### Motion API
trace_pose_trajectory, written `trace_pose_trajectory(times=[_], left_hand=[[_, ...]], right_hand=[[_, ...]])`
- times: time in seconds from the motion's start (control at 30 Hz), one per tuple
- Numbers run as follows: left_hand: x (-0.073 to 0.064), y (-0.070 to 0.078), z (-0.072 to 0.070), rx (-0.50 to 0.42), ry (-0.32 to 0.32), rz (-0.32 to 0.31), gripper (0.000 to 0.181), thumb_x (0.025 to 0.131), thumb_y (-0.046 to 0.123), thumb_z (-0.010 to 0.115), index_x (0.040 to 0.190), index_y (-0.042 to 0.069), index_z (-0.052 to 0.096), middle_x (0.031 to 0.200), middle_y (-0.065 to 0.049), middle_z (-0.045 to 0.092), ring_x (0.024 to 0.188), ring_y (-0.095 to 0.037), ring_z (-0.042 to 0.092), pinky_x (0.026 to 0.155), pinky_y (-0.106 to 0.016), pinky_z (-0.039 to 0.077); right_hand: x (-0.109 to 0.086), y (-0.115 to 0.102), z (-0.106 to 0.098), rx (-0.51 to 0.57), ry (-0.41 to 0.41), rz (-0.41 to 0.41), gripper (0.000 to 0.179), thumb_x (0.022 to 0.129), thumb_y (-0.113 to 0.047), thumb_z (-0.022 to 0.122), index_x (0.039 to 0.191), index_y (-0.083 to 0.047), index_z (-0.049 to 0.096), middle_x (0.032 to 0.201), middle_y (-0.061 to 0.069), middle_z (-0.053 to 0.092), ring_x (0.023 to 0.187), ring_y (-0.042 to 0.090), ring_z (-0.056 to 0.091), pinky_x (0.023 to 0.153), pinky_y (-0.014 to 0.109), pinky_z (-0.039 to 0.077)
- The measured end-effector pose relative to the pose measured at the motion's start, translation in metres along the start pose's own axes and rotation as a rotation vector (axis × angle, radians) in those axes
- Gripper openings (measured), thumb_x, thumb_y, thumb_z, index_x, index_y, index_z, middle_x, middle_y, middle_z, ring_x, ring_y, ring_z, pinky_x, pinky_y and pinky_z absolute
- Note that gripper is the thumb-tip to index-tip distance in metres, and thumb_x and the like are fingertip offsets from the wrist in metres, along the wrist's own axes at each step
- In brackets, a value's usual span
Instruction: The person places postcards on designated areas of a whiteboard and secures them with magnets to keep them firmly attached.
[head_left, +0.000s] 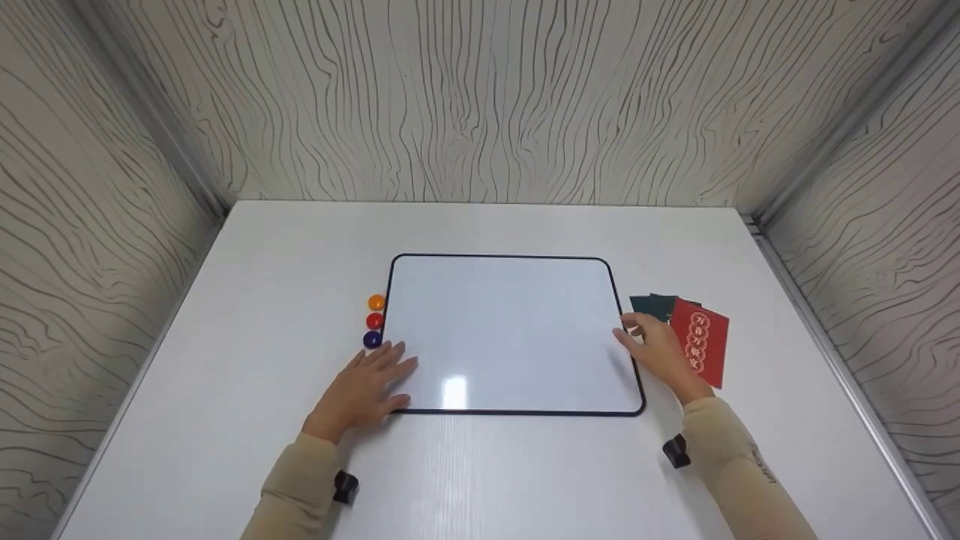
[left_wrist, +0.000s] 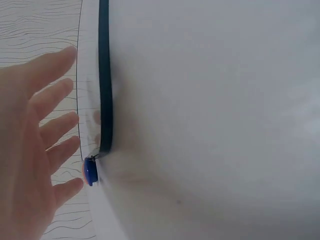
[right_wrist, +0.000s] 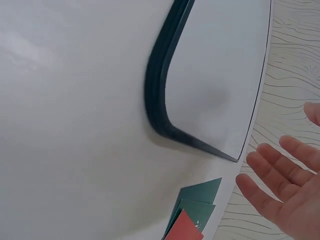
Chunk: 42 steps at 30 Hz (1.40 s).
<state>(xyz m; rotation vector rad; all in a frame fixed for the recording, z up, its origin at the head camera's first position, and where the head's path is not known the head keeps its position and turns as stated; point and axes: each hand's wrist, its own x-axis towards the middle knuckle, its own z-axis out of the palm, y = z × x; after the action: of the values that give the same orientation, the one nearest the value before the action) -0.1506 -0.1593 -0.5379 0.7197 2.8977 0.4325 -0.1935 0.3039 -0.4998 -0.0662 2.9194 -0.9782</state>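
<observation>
A whiteboard [head_left: 510,330] with a thin black rim lies flat on the white table. Over its near left corner, my left hand [head_left: 364,390] is spread, fingers extended; the left wrist view shows those fingers [left_wrist: 60,127] loosely straight and holding nothing. At the board's right edge is my right hand [head_left: 660,349], thumb and fingertips by the rim. Relaxed, parted fingers [right_wrist: 265,195] appear in the right wrist view with nothing between them. Whether either hand touches the board cannot be told.
Along the board's left edge sit an orange round piece [head_left: 376,302], a red one [head_left: 374,321] and a dark blue one [head_left: 372,340]. Right of the board lie a red card [head_left: 709,330] with pale lettering and dark green cards [head_left: 652,306], partly overlapped. Wood-patterned walls [head_left: 480,105] enclose the table [head_left: 300,240].
</observation>
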Motion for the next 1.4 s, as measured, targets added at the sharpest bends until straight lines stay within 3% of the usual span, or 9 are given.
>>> trace_pose_trajectory(times=[0.17,0.43,0.83,1.13,1.4], left_hand=[[-0.005,-0.002,0.004,0.006,-0.014,-0.018,0.057,0.093,0.043,0.057,0.146,0.026,0.042,0.158,-0.005,0.036,0.148,-0.030,0.031,0.119,-0.057,0.027],[-0.008,-0.004,0.009,-0.001,0.003,-0.009,0.056,0.093,0.038,0.058,0.145,0.024,0.043,0.158,-0.005,0.034,0.148,-0.030,0.031,0.119,-0.057,0.027],[-0.010,-0.005,0.009,-0.009,-0.004,-0.031,0.057,0.094,0.043,0.055,0.147,0.029,0.040,0.160,-0.003,0.031,0.150,-0.029,0.027,0.119,-0.061,0.024],[-0.012,-0.004,0.009,-0.030,-0.022,-0.064,0.056,0.094,0.042,0.055,0.147,0.031,0.038,0.161,-0.001,0.028,0.151,-0.029,0.023,0.119,-0.064,0.019],[-0.011,-0.004,0.011,-0.030,-0.024,-0.068,0.056,0.094,0.043,0.055,0.147,0.032,0.038,0.161,0.000,0.027,0.152,-0.028,0.023,0.120,-0.063,0.019]], right_hand=[[-0.001,0.013,-0.003,0.019,0.068,0.041,0.039,0.097,-0.020,0.057,0.126,0.006,0.055,0.118,0.027,0.064,0.106,0.037,0.062,0.092,0.049,0.055],[-0.004,0.025,-0.013,0.038,0.108,0.069,0.037,0.096,-0.017,0.057,0.123,0.008,0.057,0.115,0.028,0.064,0.105,0.039,0.063,0.093,0.049,0.055],[-0.007,0.050,-0.027,0.035,0.080,0.188,0.044,0.098,-0.024,0.054,0.129,0.008,0.052,0.128,0.032,0.056,0.119,0.045,0.054,0.103,0.054,0.048],[-0.015,0.064,-0.036,0.061,0.062,0.281,0.057,0.099,-0.038,0.049,0.134,0.006,0.046,0.136,0.032,0.049,0.126,0.046,0.046,0.109,0.054,0.043],[-0.018,0.071,-0.041,0.088,0.074,0.343,0.056,0.100,-0.034,0.049,0.137,0.007,0.043,0.137,0.033,0.047,0.127,0.046,0.045,0.111,0.055,0.041]])
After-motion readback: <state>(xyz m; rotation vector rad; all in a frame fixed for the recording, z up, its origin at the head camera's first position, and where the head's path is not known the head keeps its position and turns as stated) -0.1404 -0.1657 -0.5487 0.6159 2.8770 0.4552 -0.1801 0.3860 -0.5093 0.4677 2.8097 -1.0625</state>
